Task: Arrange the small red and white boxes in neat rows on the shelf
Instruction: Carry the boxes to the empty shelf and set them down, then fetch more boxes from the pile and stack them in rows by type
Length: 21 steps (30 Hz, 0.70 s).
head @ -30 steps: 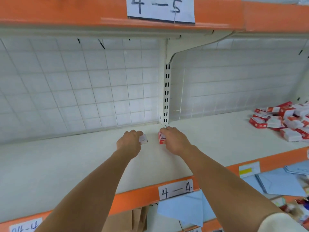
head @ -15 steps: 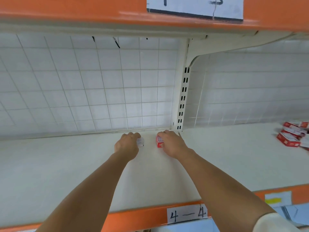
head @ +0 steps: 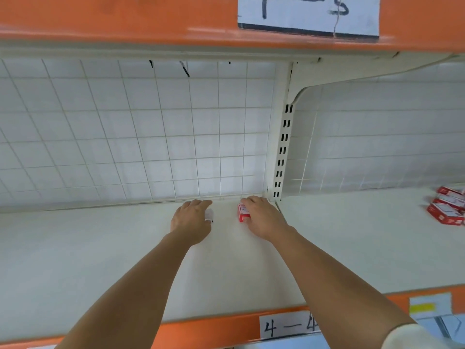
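Both my arms reach to the back of the cream shelf (head: 105, 260). My left hand (head: 192, 219) grips a small box (head: 209, 214) of which only a white edge shows past my fingers. My right hand (head: 264, 217) holds a red and white box (head: 243, 213) standing on the shelf close to the rear grid. The two boxes are a hand's width apart. A heap of several red and white boxes (head: 446, 209) lies at the far right of the shelf.
A white wire grid panel (head: 125, 137) backs the shelf. A slotted upright post (head: 281, 152) stands just right of my right hand. The orange upper shelf edge (head: 125, 18) hangs overhead. An orange front rail with a "4-4" label (head: 286, 326) runs below.
Both hands have moved with their boxes toward the back grid. The view has shifted left, so most of the box heap has slid off the right edge.
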Motion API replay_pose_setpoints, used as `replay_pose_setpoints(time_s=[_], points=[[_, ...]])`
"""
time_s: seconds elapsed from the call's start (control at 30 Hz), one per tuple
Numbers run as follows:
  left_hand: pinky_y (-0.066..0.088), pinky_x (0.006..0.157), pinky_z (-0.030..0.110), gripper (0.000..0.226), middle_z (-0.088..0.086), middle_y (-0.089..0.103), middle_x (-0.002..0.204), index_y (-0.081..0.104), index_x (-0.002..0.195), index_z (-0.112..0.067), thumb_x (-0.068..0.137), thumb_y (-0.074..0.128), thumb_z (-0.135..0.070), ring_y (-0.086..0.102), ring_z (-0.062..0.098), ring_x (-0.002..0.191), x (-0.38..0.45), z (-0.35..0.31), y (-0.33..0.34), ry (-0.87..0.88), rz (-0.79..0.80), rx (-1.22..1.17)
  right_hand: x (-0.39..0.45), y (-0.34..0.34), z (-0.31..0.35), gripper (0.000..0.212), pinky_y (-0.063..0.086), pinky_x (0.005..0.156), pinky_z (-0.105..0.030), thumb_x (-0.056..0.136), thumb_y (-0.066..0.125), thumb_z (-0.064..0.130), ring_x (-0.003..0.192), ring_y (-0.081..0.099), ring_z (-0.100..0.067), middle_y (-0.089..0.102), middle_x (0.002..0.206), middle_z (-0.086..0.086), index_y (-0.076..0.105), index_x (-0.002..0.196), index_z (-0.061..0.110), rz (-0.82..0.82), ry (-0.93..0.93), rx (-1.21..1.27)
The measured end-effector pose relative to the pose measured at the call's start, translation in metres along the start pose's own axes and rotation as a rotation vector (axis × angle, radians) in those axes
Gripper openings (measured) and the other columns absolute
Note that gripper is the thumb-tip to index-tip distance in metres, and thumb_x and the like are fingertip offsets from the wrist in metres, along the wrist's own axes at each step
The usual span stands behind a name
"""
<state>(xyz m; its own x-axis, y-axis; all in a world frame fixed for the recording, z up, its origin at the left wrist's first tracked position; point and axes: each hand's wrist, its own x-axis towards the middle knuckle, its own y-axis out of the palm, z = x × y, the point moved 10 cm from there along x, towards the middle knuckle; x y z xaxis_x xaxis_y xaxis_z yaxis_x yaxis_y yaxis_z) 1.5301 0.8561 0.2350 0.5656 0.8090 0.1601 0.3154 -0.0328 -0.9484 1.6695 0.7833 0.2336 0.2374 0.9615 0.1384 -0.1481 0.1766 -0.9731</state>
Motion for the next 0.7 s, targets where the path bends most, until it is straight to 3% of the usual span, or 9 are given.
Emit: replay_pose_setpoints(time_s=[0.2,0.43,0.7], points=[[0.032,0.106,0.036,0.048,0.0,0.047,0.138,0.041,0.138,-0.023,0.095,0.044,-0.044,0.038,0.021,0.13,0.003,-0.071,0.0,0.165,-0.102,-0.082,-0.034,-0.02,-0.032,0.05,0.036,0.101,-0.036,0.095,0.05,0.029,0.128,0.038,-0.026,0.04,0.142,-0.005,0.036,0.14,0.015,-0.053,0.092,-0.041],[0.034,0.102,0.035,0.043,-0.002,0.049,0.135,0.049,0.132,-0.023,0.095,0.043,-0.044,0.04,0.019,0.128,-0.01,-0.19,0.029,0.405,-0.07,-0.144,-0.121,-0.061,-0.135,0.048,0.035,0.103,-0.036,0.097,0.044,0.033,0.126,0.041,-0.026,0.044,0.14,-0.007,0.035,0.141,0.015,-0.097,0.337,-0.151],[0.037,0.1,0.035,0.04,-0.002,0.047,0.137,0.049,0.132,-0.022,0.098,0.039,-0.04,0.039,0.019,0.127,-0.032,-0.332,0.061,0.556,-0.005,-0.186,-0.247,-0.119,-0.269,0.044,0.038,0.096,-0.036,0.097,0.046,0.03,0.121,0.044,-0.025,0.05,0.132,-0.006,0.039,0.138,0.015,-0.165,0.645,-0.235]])
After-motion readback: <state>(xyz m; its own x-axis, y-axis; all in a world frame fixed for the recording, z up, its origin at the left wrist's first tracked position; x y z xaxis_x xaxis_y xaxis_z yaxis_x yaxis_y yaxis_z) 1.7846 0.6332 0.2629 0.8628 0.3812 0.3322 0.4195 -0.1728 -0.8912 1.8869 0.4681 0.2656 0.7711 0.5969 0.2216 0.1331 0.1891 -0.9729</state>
